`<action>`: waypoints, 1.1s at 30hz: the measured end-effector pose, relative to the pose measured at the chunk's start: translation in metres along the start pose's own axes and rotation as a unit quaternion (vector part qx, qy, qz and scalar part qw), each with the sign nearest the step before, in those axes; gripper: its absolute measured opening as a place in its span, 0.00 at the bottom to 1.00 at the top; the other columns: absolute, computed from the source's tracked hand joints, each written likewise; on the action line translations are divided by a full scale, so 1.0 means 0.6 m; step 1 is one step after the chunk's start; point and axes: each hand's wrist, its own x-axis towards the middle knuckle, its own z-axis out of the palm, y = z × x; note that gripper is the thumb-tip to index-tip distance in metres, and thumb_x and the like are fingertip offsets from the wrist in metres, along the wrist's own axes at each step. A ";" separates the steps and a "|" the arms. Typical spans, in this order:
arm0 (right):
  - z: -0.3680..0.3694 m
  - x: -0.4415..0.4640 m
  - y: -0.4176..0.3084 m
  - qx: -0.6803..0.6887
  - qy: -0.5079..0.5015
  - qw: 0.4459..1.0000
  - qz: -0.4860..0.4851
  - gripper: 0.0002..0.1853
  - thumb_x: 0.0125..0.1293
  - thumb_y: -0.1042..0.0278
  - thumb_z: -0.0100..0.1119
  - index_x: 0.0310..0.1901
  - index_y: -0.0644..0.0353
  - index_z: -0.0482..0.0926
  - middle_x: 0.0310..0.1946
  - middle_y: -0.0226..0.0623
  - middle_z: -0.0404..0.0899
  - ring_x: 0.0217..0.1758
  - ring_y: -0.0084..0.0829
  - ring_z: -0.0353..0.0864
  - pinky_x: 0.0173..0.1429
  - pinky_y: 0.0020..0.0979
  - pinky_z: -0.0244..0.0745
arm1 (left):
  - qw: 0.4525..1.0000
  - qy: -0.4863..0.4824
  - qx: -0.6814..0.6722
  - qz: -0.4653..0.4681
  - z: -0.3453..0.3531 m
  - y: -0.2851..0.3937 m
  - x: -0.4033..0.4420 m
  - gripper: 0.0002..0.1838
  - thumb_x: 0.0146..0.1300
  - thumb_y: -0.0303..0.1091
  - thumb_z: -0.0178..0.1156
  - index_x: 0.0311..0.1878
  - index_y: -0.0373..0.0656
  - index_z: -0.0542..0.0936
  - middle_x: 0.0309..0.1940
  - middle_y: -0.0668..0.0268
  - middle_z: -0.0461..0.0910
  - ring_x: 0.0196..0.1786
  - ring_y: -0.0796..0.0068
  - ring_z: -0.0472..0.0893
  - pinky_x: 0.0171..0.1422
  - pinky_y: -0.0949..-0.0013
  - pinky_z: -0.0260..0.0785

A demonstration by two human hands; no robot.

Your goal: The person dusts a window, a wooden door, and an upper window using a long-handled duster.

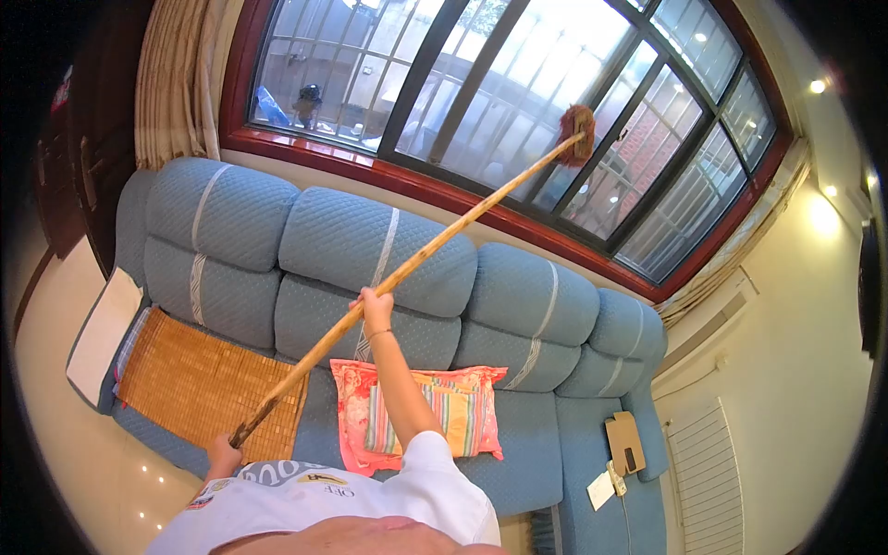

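A long wooden-handled mop (pixel 425 250) slants across the view, from the sofa's left side up to the window (pixel 490 102). Its reddish-brown mop head (pixel 575 134) is up against the window, near a dark frame bar; whether it presses on the glass I cannot tell. My left hand (pixel 222 455) is wrapped round the dark lower end of the handle. Further up, my right hand (pixel 375 310) grips the handle with the arm stretched forward. Below my right arm, a pink-red pillow (pixel 351 416) with a folded striped cloth (pixel 384 425) lies on the seat.
A blue quilted sofa (pixel 370 240) stands between me and the window. A bamboo mat (pixel 203 370) covers its left seat. On the right section lie a brown box (pixel 624 442), a power strip (pixel 617 479) and white paper (pixel 600 490). A radiator (pixel 708 481) is at right, a curtain (pixel 180 83) at left.
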 end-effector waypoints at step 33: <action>0.186 -0.373 0.165 0.178 -0.128 0.927 0.305 0.04 0.57 0.71 0.51 0.30 0.59 0.68 0.21 0.35 0.72 0.23 0.31 0.75 0.30 0.32 0.72 | 0.960 0.192 0.182 -0.097 -0.187 -0.428 -0.246 0.09 0.40 0.25 0.60 0.21 0.37 0.69 0.18 0.47 0.71 0.27 0.42 0.72 0.30 0.52 0.62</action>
